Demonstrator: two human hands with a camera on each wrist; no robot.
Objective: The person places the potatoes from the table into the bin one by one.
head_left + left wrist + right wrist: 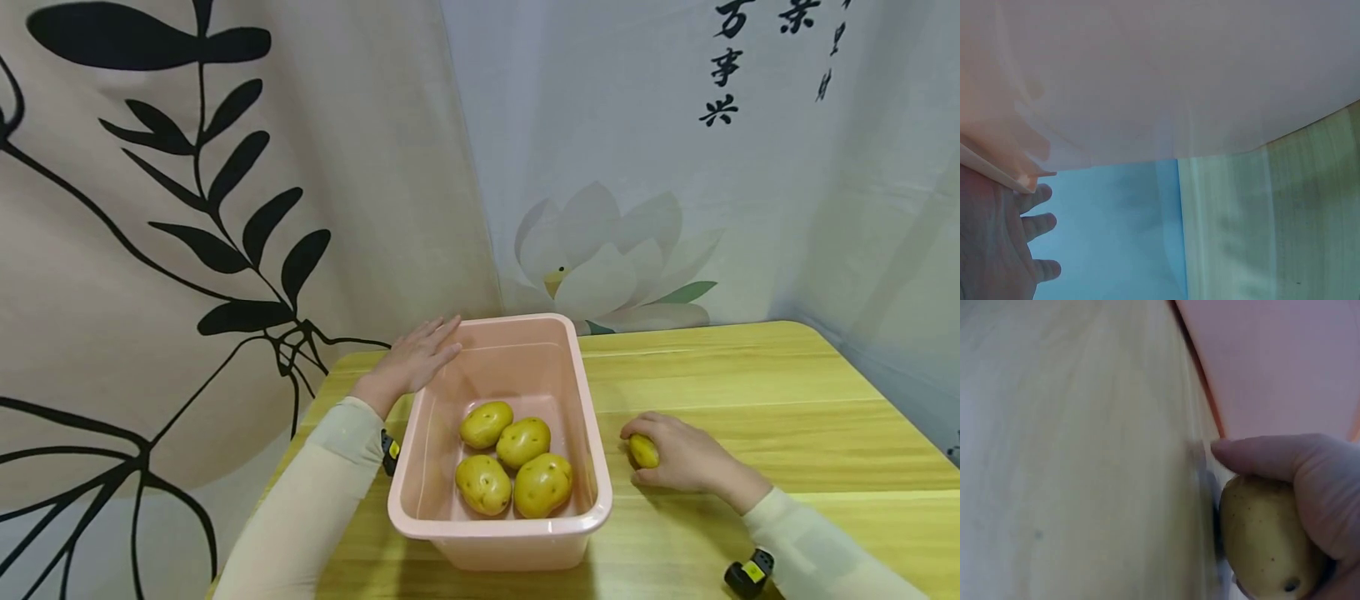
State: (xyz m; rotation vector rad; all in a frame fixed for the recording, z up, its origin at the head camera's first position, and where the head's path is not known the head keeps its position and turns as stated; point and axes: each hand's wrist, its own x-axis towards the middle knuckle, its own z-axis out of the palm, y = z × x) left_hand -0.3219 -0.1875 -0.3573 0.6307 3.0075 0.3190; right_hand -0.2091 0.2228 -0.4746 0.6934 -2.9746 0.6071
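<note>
A pink plastic basin (498, 529) stands on the table, with several yellow potatoes (524, 442) lying on its bottom. My left hand (411, 360) rests on the basin's far left rim, its fingers stretched out; the left wrist view shows the fingers beside the basin's wall (1147, 75). To the right of the basin, my right hand (686, 454) grips another potato (642, 451) low over the table. Seen from the right wrist, the thumb (1266, 456) lies along one side of that potato (1266, 540); the palm and other fingers are partly hidden.
The wood-grain table (750, 375) extends right of the basin and ends at a rounded far corner. Behind it hangs a pale curtain (375, 167) printed with dark leaves, a lotus and characters. Both wrists wear black straps with small devices (750, 572).
</note>
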